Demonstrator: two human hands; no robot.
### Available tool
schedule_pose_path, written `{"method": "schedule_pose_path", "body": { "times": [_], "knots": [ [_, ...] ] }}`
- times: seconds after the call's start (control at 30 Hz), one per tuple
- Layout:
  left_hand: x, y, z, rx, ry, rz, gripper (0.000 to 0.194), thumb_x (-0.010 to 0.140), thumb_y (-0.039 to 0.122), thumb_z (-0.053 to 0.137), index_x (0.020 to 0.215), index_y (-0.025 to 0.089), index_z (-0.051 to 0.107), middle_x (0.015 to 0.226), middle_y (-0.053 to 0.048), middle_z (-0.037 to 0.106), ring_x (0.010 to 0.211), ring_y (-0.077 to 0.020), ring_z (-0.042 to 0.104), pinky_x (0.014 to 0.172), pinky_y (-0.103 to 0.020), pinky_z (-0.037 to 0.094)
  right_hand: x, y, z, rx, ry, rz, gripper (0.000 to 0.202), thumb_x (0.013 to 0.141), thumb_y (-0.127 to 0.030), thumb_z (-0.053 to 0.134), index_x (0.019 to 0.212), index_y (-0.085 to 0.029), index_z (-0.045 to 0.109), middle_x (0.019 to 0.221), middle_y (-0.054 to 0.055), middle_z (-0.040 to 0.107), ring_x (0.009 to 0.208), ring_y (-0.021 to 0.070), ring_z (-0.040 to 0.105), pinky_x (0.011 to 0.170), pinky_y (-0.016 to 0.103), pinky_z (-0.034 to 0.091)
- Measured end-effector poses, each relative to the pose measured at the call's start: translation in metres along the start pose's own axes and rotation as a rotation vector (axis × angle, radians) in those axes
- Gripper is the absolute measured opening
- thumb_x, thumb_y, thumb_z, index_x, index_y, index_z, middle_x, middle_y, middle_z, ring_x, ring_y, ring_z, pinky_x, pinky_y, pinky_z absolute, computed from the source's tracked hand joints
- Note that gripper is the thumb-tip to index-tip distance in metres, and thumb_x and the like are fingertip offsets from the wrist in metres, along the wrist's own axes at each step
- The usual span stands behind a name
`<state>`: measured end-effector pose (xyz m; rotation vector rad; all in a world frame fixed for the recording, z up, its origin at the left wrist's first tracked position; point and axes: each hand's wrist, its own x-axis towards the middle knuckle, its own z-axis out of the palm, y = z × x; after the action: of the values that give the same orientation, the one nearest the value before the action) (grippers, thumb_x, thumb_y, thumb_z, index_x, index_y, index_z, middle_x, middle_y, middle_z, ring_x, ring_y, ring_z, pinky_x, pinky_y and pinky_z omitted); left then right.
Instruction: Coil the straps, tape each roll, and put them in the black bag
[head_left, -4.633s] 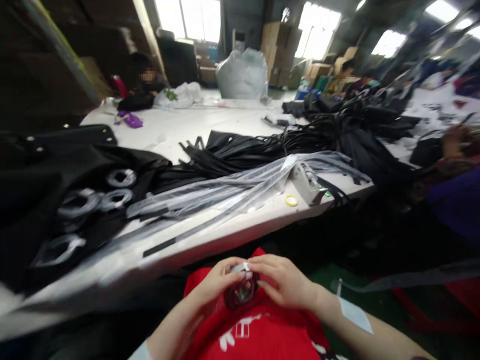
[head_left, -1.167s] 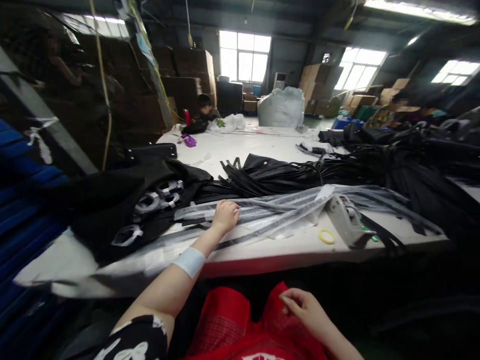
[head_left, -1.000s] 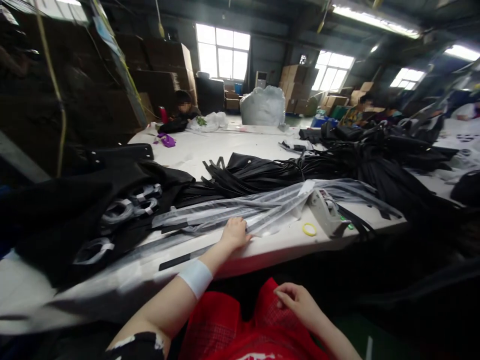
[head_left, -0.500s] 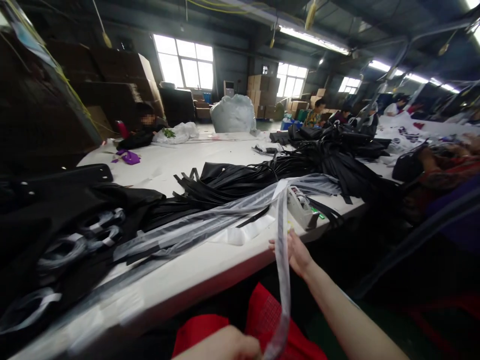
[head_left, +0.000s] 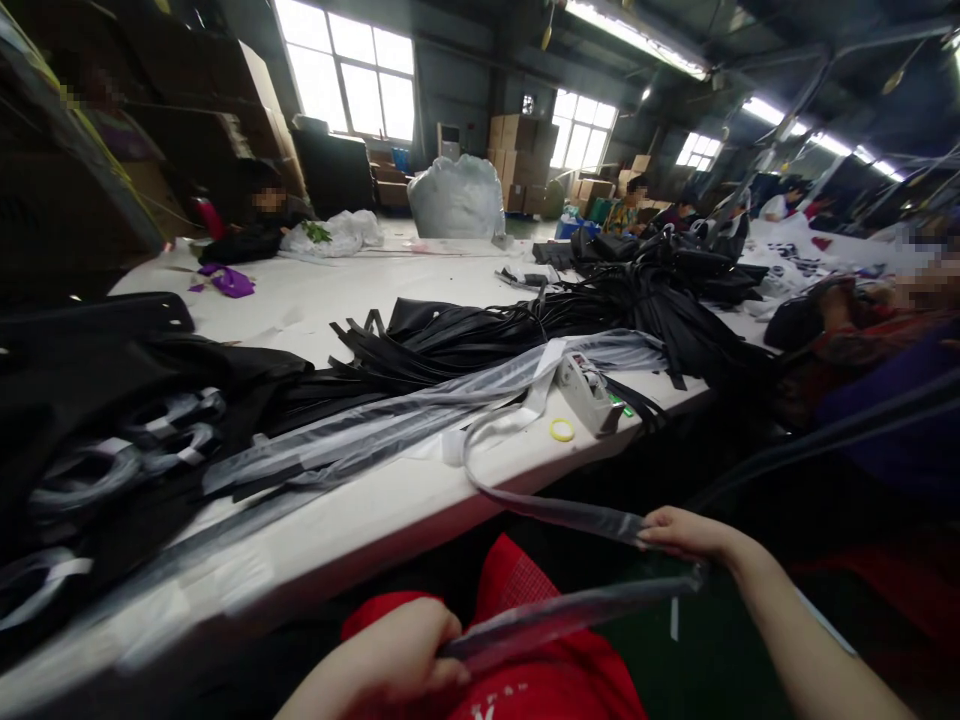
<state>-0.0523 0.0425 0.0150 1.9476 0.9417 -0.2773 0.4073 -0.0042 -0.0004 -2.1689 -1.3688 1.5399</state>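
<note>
Currently, both hands engage one plastic-sleeved strap (head_left: 570,513), part of which hangs in front of the near edge of the counter (head_left: 375,515). The left hand (head_left: 411,645) is curled around a section that extends rightward to just below the right hand. The right hand (head_left: 679,533) pinches a section between thumb and fingers; from this point the strap runs leftward and curves up onto the counter. A grey device (head_left: 586,395) stands near the edge, with a yellow ring (head_left: 561,430) just left of it. Loose black straps (head_left: 465,345) lie farther back.
</note>
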Motion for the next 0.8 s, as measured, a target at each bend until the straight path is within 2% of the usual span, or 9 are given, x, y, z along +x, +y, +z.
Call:
{"method": "schedule_pose_path", "body": {
  "times": [0.07,0.13,0.23,0.3,0.37,0.47,0.57,0.67,0.8],
  "knots": [
    [0.006,-0.007,-0.001,0.02,-0.106,0.005,0.023,0.076,0.038,0.054,0.069,0.022,0.069,0.054,0.003,0.05,0.048,-0.0121,0.04,0.046,-0.023,0.026,-0.013,0.051,-0.004,-0.106,0.155,0.196,0.021,0.073,-0.032,0.066,0.059,-0.017,0.072,0.038,-0.004,0.044,0.035,0.009,0.031,0.041,0.023,0.026],
    [0.012,-0.01,-0.003,0.03,-0.191,0.024,0.025,0.078,0.038,0.052,0.071,0.021,0.069,0.053,0.004,0.047,0.047,-0.0112,0.039,0.046,-0.023,0.026,-0.03,0.085,-0.004,-0.2,0.182,0.327,0.024,0.065,-0.022,0.069,0.042,-0.017,0.063,0.035,0.0,0.047,0.034,0.0126,0.039,0.045,0.028,0.034],
    [0.025,-0.01,-0.005,0.005,-0.247,0.065,0.028,0.081,0.041,0.053,0.076,0.019,0.069,0.058,0.003,0.052,0.052,-0.0111,0.043,0.049,-0.022,0.03,-0.038,0.099,0.0,-0.312,0.181,0.414,0.031,0.059,-0.015,0.07,0.033,-0.017,0.054,0.041,0.01,0.056,0.042,0.0249,0.056,0.055,0.041,0.046],
    [0.034,-0.004,-0.003,-0.025,-0.261,0.112,0.03,0.084,0.042,0.052,0.079,0.017,0.069,0.061,0.002,0.054,0.054,-0.011,0.044,0.052,-0.022,0.032,-0.024,0.088,0.01,-0.364,0.209,0.378,0.021,0.062,-0.019,0.071,0.043,-0.015,0.063,0.059,0.02,0.067,0.064,0.0372,0.066,0.069,0.052,0.049],
    [0.042,0.005,0.001,-0.06,-0.272,0.165,0.032,0.086,0.043,0.051,0.079,0.017,0.068,0.061,0.002,0.054,0.054,-0.0109,0.045,0.054,-0.023,0.033,0.0,0.065,0.033,-0.365,0.231,0.243,0.016,0.071,-0.028,0.068,0.071,-0.013,0.074,0.092,0.025,0.072,0.095,0.0417,0.066,0.088,0.054,0.046],
    [0.048,0.022,0.012,-0.102,-0.27,0.227,0.034,0.088,0.045,0.05,0.081,0.017,0.068,0.061,0.002,0.054,0.054,-0.0108,0.045,0.054,-0.023,0.034,0.03,0.014,0.088,-0.277,0.146,-0.056,0.039,0.087,-0.043,0.053,0.113,-0.019,0.07,0.126,0.014,0.064,0.118,0.0289,0.057,0.101,0.039,0.043],
    [0.05,0.026,0.021,-0.108,-0.215,0.24,0.035,0.09,0.045,0.05,0.081,0.016,0.068,0.06,0.002,0.054,0.053,-0.0101,0.044,0.053,-0.022,0.033,0.037,-0.038,0.146,-0.085,-0.198,-0.395,0.046,0.092,-0.051,0.044,0.118,-0.02,0.068,0.114,0.008,0.07,0.104,0.0228,0.064,0.09,0.032,0.05],
    [0.045,0.009,0.019,-0.186,-0.213,0.224,0.035,0.088,0.047,0.052,0.08,0.016,0.067,0.062,0.003,0.056,0.055,-0.0099,0.045,0.054,-0.021,0.034,0.025,-0.072,0.178,0.027,-0.511,-0.579,0.048,0.09,-0.055,0.051,0.1,-0.014,0.073,0.086,0.005,0.071,0.075,0.0175,0.063,0.068,0.027,0.049],
    [0.027,-0.031,0.007,-0.486,-0.443,0.11,0.043,0.083,0.06,0.056,0.08,0.018,0.062,0.061,0.001,0.059,0.053,-0.0122,0.051,0.054,-0.023,0.04,0.015,-0.088,0.172,-0.032,-0.433,-0.625,0.048,0.091,-0.054,0.052,0.082,-0.012,0.073,0.068,0.001,0.065,0.062,0.0137,0.055,0.059,0.023,0.041]
  ]
}}
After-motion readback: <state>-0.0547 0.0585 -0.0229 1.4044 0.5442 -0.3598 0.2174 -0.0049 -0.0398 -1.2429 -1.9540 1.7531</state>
